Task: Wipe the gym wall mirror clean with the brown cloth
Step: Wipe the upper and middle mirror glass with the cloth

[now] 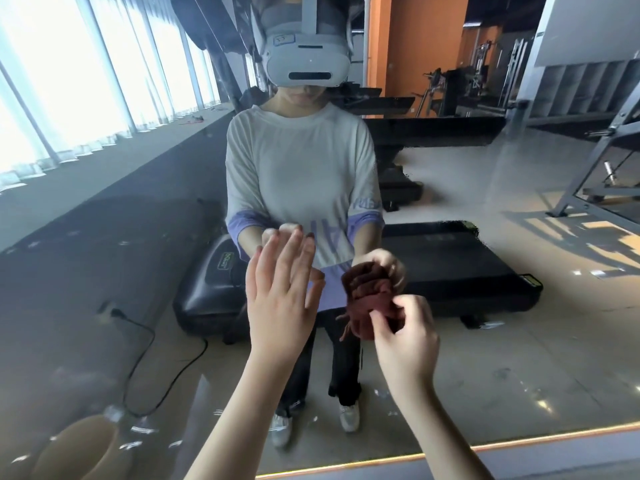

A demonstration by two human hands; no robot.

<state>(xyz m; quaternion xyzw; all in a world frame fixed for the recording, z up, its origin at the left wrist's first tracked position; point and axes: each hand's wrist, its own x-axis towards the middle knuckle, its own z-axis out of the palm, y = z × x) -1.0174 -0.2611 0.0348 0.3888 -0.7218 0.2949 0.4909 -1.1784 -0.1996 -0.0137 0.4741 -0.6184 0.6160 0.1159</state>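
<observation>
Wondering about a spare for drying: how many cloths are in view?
1: the brown cloth, bunched in the right hand in front of the mirror. The one just above it is only its reflection. Others may lie out of frame.

Head: a light grey headset (306, 60) with a rounded front, a dark oval slot low on it, a small label at one upper corner, and a wide strap (309, 12) over the top.
Torso: a loose off-white shirt (298, 161) with a round neck, pale purple lettering (367, 202) and a lavender hem (330, 294).
Upper arms: half-length sleeves ending in lavender cuffs (242, 220).
Legs: long black trousers (343, 368).
Feet: white shoes (349, 415).
Forearms: bare down to the left hand (277, 306) and the right hand (405, 341).
</observation>
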